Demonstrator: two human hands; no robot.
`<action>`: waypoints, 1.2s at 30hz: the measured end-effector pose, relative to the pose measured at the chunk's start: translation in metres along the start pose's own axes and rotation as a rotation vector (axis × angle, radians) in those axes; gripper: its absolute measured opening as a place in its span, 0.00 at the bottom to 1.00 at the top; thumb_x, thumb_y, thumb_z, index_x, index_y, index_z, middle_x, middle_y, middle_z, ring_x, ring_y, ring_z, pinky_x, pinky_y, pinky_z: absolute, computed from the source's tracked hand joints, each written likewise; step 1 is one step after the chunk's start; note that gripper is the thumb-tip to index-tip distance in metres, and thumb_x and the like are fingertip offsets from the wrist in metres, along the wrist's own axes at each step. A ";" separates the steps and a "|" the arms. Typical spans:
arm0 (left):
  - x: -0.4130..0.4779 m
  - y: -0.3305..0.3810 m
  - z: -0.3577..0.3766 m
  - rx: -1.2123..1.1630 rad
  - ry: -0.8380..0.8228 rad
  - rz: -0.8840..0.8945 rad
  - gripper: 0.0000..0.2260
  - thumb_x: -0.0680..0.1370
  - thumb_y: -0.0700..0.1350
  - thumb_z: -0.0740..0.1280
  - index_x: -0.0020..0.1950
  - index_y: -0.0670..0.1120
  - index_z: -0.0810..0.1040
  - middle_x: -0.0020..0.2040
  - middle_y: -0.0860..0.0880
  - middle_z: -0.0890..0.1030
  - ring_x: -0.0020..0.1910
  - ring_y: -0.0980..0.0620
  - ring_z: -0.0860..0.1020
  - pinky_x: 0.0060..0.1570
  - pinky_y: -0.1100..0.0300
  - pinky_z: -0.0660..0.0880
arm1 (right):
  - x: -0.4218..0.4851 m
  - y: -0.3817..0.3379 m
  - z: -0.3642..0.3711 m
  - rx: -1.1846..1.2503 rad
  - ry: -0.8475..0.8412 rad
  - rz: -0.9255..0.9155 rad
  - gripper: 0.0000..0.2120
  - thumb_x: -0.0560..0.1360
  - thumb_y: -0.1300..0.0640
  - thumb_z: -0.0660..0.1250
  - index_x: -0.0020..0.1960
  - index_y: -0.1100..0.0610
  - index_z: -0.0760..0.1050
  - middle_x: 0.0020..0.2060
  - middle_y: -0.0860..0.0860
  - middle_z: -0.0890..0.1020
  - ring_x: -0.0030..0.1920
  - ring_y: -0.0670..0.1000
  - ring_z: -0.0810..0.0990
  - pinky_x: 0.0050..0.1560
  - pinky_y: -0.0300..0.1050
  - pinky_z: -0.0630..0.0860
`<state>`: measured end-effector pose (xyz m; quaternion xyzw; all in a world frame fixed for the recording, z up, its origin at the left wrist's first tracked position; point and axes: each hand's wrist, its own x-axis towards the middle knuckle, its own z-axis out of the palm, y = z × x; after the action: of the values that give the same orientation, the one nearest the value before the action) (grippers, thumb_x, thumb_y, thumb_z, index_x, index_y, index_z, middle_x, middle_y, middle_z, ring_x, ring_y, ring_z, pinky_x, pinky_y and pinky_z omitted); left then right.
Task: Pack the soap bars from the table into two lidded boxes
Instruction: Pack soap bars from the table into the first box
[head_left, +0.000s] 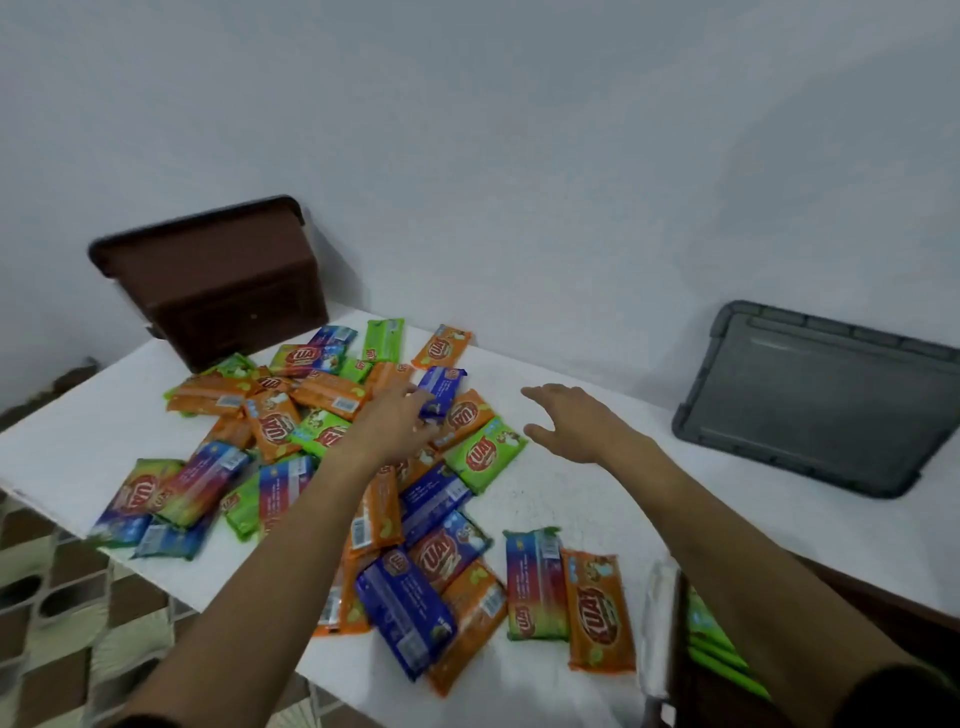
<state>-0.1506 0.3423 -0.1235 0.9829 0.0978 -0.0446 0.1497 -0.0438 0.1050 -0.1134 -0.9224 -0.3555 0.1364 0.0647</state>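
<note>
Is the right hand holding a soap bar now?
No, the right hand is open, with its fingers spread over the white table, and it holds nothing.

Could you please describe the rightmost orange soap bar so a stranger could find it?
On the white table, right of the heap by the front edge, two bars lie together. The orange soap bar is the right one; its neighbour is multicoloured.
</note>
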 end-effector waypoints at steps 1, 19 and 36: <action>0.003 -0.009 0.000 0.004 0.001 -0.023 0.25 0.78 0.55 0.64 0.72 0.47 0.67 0.72 0.45 0.66 0.70 0.45 0.65 0.65 0.50 0.66 | 0.013 -0.006 0.001 -0.006 -0.010 -0.008 0.29 0.79 0.44 0.59 0.77 0.50 0.56 0.74 0.55 0.64 0.70 0.59 0.66 0.67 0.56 0.68; 0.041 -0.112 0.000 0.123 -0.111 -0.093 0.28 0.78 0.42 0.61 0.77 0.54 0.58 0.77 0.47 0.57 0.75 0.44 0.52 0.72 0.44 0.56 | 0.159 -0.079 0.019 -0.235 -0.290 -0.158 0.38 0.75 0.60 0.63 0.77 0.39 0.49 0.78 0.51 0.43 0.76 0.61 0.50 0.66 0.60 0.69; 0.047 -0.131 -0.010 0.179 -0.241 -0.106 0.38 0.76 0.40 0.65 0.77 0.61 0.48 0.78 0.52 0.52 0.77 0.45 0.46 0.71 0.35 0.45 | 0.169 -0.082 0.012 -0.350 -0.304 -0.282 0.36 0.67 0.46 0.75 0.69 0.47 0.62 0.68 0.50 0.68 0.69 0.57 0.62 0.61 0.59 0.72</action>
<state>-0.1306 0.4761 -0.1567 0.9732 0.1267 -0.1787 0.0696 0.0205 0.2799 -0.1416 -0.8297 -0.5045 0.1994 -0.1316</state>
